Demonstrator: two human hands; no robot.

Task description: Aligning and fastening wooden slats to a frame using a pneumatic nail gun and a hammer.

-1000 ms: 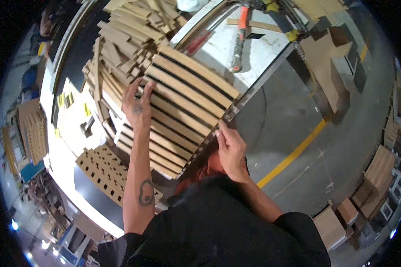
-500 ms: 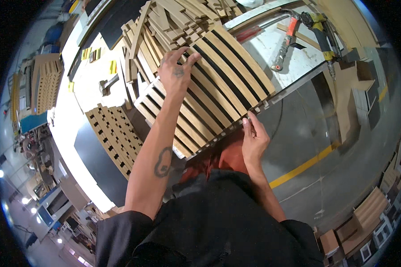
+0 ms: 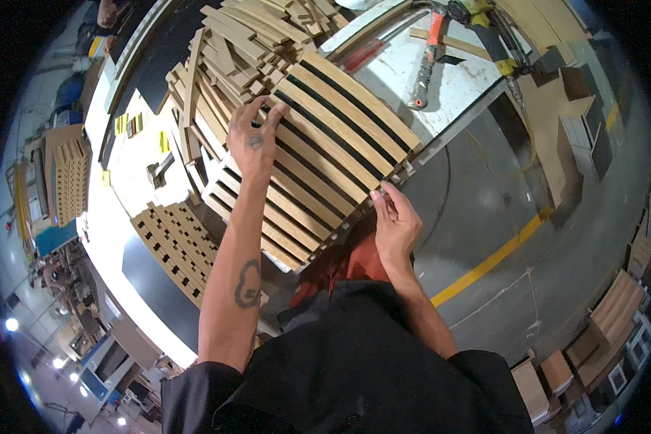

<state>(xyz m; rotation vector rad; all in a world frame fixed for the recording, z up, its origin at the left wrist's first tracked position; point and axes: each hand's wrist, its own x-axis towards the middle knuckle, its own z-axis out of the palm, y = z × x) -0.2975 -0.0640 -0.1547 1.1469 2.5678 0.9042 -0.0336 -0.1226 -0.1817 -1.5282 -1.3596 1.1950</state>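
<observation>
Running lengthwise, upper left to lower right: panel slats (image 3: 335,126).

one wide fisheye view faces steeply down from head height, close above the slatted panel (image 3: 327,160).

Plain black top (image 3: 369,354), matte, loose cut, fold lines across the front. 2 short, wide sleeves (image 3: 199,394), same black. Red-orange cloth (image 3: 358,257) below it; can't tell which garment. 2 dark tattoos: 1 closed rounded outline on the left forearm (image 3: 231,300), small mark inside; 1 smaller, round, on the back of the left hand (image 3: 254,134).
</observation>
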